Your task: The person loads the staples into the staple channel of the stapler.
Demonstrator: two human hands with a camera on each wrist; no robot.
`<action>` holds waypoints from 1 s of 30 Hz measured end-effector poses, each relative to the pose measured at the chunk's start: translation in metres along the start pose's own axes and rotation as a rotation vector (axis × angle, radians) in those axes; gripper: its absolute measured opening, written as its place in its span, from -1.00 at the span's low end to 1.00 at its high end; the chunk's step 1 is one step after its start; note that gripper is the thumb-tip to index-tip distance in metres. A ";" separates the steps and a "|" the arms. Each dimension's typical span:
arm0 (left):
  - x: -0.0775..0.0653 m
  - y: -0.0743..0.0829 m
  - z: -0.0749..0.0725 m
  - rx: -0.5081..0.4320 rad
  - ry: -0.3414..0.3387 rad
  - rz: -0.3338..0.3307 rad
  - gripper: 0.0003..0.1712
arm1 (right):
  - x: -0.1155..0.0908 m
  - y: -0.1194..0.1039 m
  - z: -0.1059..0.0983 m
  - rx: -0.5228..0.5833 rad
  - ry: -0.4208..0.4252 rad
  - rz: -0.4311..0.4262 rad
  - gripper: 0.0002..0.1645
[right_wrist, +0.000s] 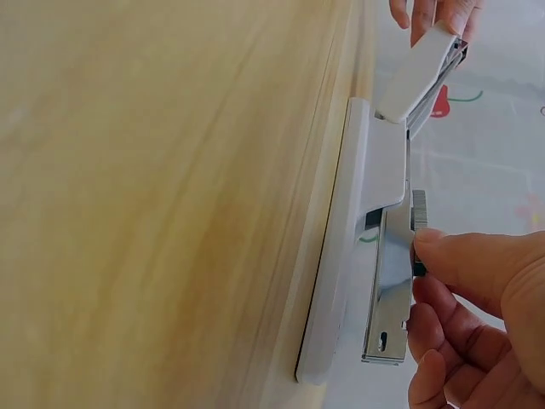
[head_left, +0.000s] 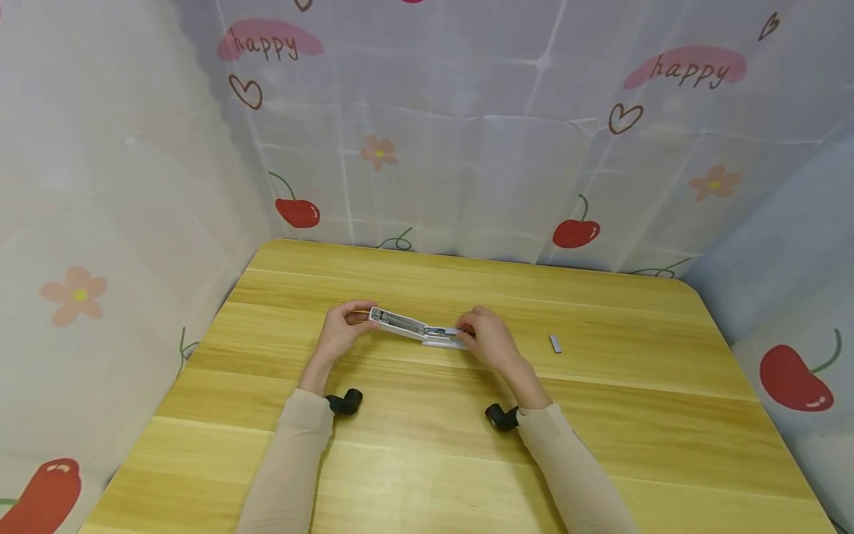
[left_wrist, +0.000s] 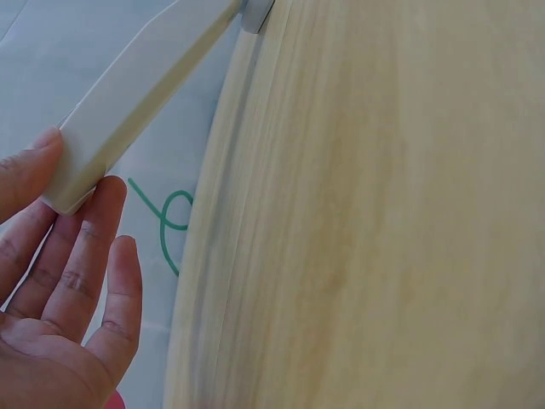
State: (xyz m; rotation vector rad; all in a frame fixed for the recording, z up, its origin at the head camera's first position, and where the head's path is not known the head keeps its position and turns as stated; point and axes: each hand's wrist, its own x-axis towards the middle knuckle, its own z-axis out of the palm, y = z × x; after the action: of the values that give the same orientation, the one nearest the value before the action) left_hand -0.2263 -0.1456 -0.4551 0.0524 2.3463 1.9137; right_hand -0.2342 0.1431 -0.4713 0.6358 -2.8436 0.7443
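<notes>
A white stapler point(head_left: 443, 343) sits opened wide on the table, its top cover point(left_wrist: 128, 85) swung back to the left. My left hand point(head_left: 340, 330) pinches the end of that cover between thumb and fingers. At the other end, my right hand point(head_left: 489, 337) is over the metal staple tray point(right_wrist: 393, 290). Its thumb and fingers pinch a short ridged strip of staples point(right_wrist: 419, 204), which stands along the tray's open top; the fingers partly hide it. Another small grey strip of staples point(head_left: 556, 343) lies on the table to the right of my right hand.
The wood-grain table point(head_left: 414, 445) reaches a printed curtain point(head_left: 434, 185) at the back and sides. A black wrist camera point(head_left: 345, 401) sticks out from the left sleeve, and another black camera point(head_left: 500, 417) from the right.
</notes>
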 end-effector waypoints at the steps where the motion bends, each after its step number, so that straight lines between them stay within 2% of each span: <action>1: 0.000 0.000 0.000 0.003 0.000 0.005 -0.50 | 0.000 0.000 0.000 -0.001 0.001 0.001 -0.90; 8: 0.003 -0.005 0.000 0.001 0.005 -0.014 -0.50 | 0.001 -0.002 0.001 0.008 -0.007 0.021 -0.90; 14: 0.017 -0.026 -0.001 -0.005 0.012 -0.010 -0.49 | 0.002 -0.003 0.000 -0.003 -0.012 0.017 -0.91; 17: 0.019 -0.032 -0.001 0.004 0.016 -0.001 -0.50 | 0.002 -0.003 0.001 -0.002 -0.010 0.020 -0.91; 24: 0.018 -0.033 -0.001 0.018 0.025 0.021 -0.51 | 0.003 -0.003 0.003 0.006 -0.001 0.021 -0.91; 30: 0.019 -0.033 -0.001 0.014 0.023 0.010 -0.50 | 0.003 -0.003 0.004 0.011 0.002 0.024 -0.90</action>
State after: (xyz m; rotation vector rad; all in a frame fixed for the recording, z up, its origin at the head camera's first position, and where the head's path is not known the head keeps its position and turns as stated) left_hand -0.2434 -0.1517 -0.4884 0.0437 2.3783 1.9128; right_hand -0.2354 0.1383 -0.4727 0.6029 -2.8517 0.7646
